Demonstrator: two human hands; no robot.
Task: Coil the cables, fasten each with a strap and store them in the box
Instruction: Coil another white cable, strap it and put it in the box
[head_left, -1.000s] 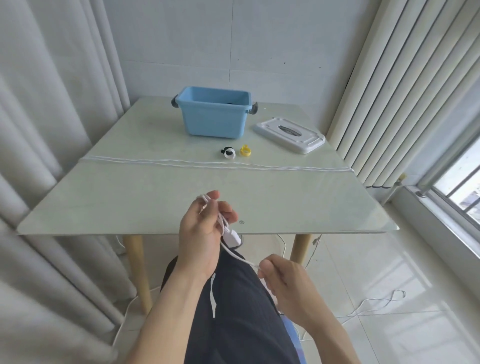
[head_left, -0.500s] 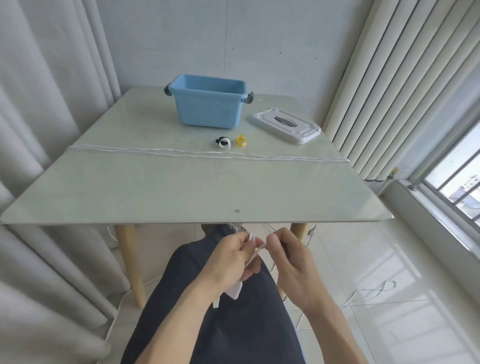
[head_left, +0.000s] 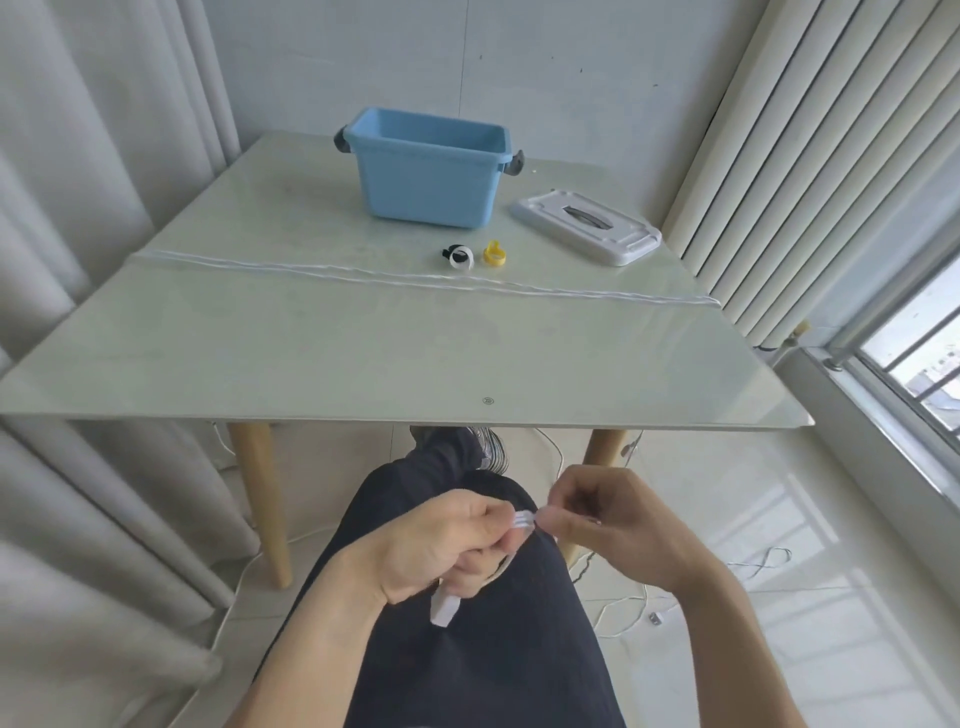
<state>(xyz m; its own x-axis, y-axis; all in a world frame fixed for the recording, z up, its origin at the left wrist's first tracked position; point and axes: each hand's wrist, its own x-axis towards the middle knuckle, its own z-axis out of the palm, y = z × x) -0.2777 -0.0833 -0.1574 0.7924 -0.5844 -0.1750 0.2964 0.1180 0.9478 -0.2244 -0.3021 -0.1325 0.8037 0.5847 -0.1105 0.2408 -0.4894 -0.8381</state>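
Note:
Over my lap, below the table's front edge, my left hand (head_left: 441, 551) grips a small bundle of white cable (head_left: 523, 519); its white plug hangs under the palm. My right hand (head_left: 608, 519) pinches the same cable right beside the left fingers. A second white cable (head_left: 426, 278) lies stretched straight across the table from edge to edge. The open blue box (head_left: 431, 171) stands at the back of the table. A white strap roll (head_left: 460, 256) and a yellow strap roll (head_left: 494, 253) lie just in front of it.
The box's white lid (head_left: 587, 226) lies to the right of the box. The pale glass table (head_left: 311, 353) has wooden legs. More white cable trails on the floor (head_left: 623, 613) at the right. Curtains hang at the left, a window at the right.
Both hands dropped from the table's edge to my lap and came together. The right hand moved up to the left and now pinches the cable beside it.

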